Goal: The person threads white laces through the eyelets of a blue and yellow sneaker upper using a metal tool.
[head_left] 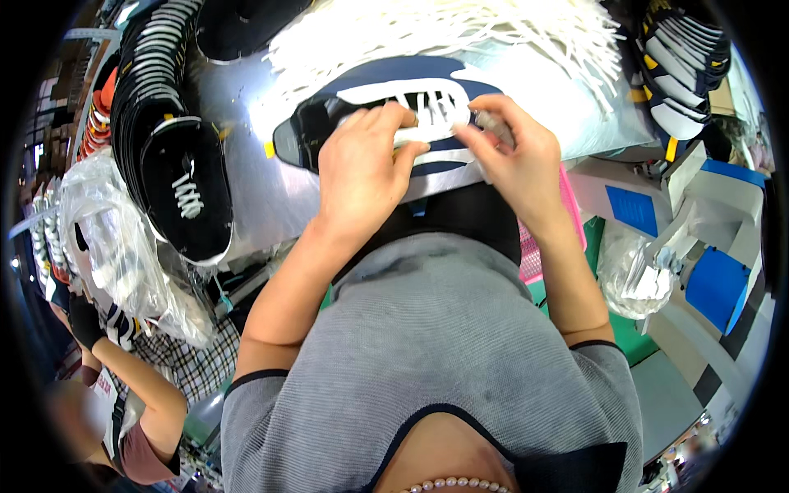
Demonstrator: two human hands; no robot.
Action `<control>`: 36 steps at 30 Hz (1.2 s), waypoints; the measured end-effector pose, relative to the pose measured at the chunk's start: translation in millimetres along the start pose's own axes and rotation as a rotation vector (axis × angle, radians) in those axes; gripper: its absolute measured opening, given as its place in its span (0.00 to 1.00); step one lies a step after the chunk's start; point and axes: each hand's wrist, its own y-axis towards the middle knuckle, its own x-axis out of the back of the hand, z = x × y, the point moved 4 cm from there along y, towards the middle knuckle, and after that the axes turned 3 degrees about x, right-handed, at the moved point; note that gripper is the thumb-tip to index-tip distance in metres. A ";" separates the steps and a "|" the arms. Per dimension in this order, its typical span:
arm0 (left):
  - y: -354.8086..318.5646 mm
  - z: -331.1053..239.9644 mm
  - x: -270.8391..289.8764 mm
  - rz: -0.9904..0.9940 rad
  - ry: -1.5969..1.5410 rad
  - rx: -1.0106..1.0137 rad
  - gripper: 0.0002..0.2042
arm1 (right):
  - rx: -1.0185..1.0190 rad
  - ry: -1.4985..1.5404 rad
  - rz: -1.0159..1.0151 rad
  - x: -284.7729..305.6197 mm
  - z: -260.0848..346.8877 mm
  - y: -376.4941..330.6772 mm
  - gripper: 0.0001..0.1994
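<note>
A flat navy, white and black shoe upper lies across the metal worktop in front of me. White lace crosses its eyelet opening in several rows. My left hand is closed on the upper, with thumb and forefinger at the white eyelet edge. Over the other end of the lacing, my right hand has its thumb and forefinger bent together. A blurred greyish bit shows inside those fingers, too unclear to name.
Beyond the upper spreads a heap of loose white laces. Overlapping black uppers line the left side; a white-and-black stack stands far right. A pink basket sits below the worktop. A co-worker's gloved hand is at lower left.
</note>
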 end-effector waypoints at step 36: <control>21.4 15.5 -7.6 0.058 0.089 0.069 0.18 | -0.107 0.699 -0.186 -41.3 -18.3 37.7 0.06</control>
